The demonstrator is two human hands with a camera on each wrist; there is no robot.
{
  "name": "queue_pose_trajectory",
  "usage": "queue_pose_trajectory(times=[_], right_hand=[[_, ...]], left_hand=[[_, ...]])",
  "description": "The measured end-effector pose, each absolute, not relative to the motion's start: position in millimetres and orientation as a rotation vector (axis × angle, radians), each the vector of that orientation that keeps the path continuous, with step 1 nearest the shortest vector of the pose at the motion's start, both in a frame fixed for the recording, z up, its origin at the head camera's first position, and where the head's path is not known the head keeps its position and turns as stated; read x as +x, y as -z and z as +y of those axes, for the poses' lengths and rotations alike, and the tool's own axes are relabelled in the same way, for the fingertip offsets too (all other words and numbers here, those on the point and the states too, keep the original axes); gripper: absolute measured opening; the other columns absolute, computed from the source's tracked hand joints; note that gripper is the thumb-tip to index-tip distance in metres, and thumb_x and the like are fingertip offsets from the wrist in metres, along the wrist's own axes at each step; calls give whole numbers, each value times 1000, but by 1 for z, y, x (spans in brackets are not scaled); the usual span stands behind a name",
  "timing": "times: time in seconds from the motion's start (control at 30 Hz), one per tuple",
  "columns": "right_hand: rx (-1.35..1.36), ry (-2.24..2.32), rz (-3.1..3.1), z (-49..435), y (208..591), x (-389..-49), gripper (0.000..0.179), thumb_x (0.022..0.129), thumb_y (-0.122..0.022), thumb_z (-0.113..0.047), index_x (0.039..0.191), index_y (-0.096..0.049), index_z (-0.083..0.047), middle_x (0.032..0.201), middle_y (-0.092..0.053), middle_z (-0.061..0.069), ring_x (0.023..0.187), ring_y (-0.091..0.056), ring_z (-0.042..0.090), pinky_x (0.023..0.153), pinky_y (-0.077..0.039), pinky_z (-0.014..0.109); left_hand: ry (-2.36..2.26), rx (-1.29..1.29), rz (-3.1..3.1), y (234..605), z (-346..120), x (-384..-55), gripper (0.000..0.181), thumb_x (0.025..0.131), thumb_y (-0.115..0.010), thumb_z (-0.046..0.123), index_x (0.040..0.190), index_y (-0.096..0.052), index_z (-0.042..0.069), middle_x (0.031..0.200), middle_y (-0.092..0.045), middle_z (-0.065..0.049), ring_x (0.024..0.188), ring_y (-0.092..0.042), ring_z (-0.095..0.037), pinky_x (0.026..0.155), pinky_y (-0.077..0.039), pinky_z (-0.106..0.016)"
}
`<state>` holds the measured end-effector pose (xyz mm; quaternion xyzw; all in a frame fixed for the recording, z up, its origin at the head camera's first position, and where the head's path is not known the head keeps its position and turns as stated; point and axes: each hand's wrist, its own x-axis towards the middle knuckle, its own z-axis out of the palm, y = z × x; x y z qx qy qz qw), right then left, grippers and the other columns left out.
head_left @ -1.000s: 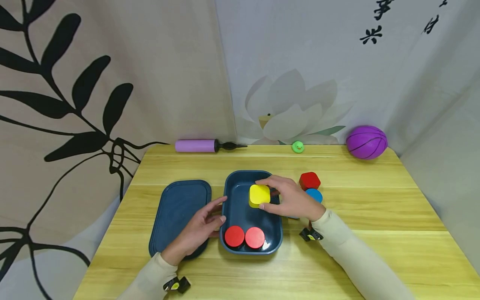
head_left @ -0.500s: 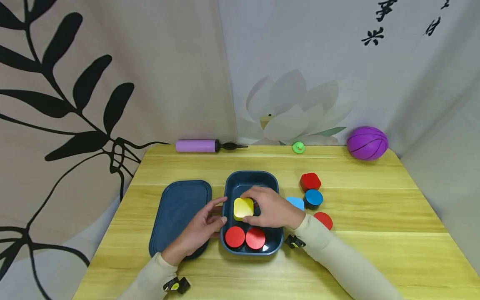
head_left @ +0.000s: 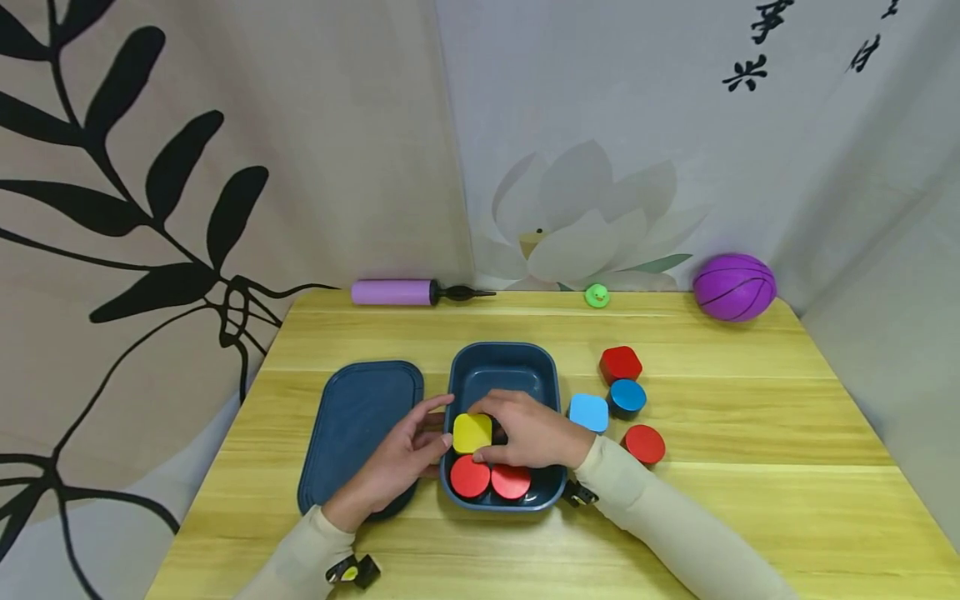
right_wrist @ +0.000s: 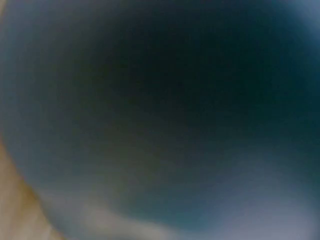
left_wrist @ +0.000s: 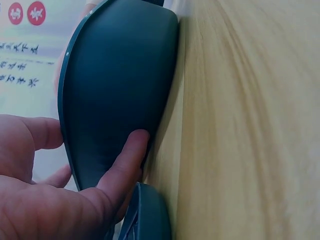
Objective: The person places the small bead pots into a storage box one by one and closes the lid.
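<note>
In the head view a dark blue box stands in the middle of the table, two red round blocks side by side at its near end. My right hand reaches into it and pinches a yellow square block at the left wall, right behind the left red one. Against the box's left side rests my left hand, with extended fingers. The left wrist view shows its fingertips touching the outer wall. The right wrist view is a dark blur.
Left of the box lies a matching blue lid, partly beneath my left hand. Right of it are a light blue square block, a blue round block, and red blocks. A purple pump, green duck and purple ball line the back.
My right hand has carried the yellow block left and nearer inside the box, to just behind the red round blocks. The left hand keeps its place on the box.
</note>
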<state>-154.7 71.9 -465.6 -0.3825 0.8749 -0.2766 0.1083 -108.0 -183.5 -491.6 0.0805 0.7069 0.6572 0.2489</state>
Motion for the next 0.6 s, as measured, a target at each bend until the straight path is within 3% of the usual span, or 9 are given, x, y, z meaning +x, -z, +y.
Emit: queue_pose_trajectory(times=[0.3,0.6], right_hand=[[-1124,839,2558,74,467,-156,55,94,-81,-39,140,-67,-13,125,-68,-1,103,-66,14,84,-57,20],[-1198,924,2572,79,463,-158,51,96,-79,-34,139,-68,-10,132,-68,1,105,-68,18,86,-60,29]], left_hand=[[-1781,225,1930,493,-184,-110,64,111,-59,27,167,-28,25,160,-42,-21,135,-59,-32,91,-62,-44],[-1774,215,1938,493,-184,-109,62,111,-58,26,166,-29,26,159,-43,-21,132,-60,-31,90,-62,-44]])
